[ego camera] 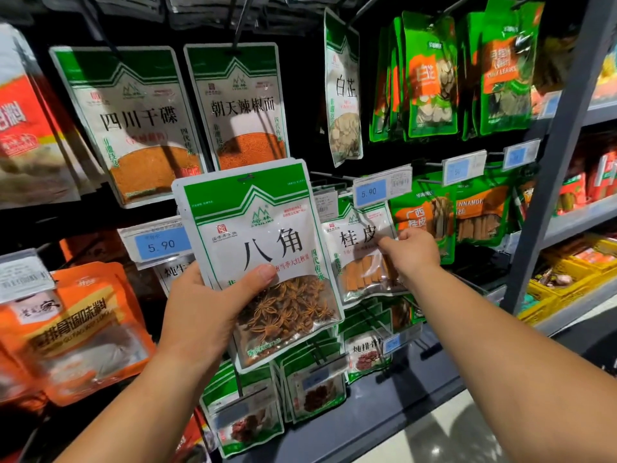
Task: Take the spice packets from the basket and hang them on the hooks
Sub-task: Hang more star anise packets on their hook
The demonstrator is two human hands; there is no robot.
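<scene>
Fingers [263, 274] of L hand [200, 305] are gripping the star anise pkt [267, 228], thumb pressing on the front, holding it up in front of other hanging pkts [140, 121]. Brown stars are showing thru its clear window. R hand [417, 252] is pinching the cinnamon pkt [354, 262] w/ bark sticks inside, just beside. Star anise pkt's right edge is covering a bit of it. Blue price tag [369, 192] is hiding its top. Grey post [561, 162] is standing at right, yellow crates [567, 282] beyond.

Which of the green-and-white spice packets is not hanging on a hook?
The star anise packet, gripped in the left hand; the right hand pinches a hanging cinnamon packet.
</scene>
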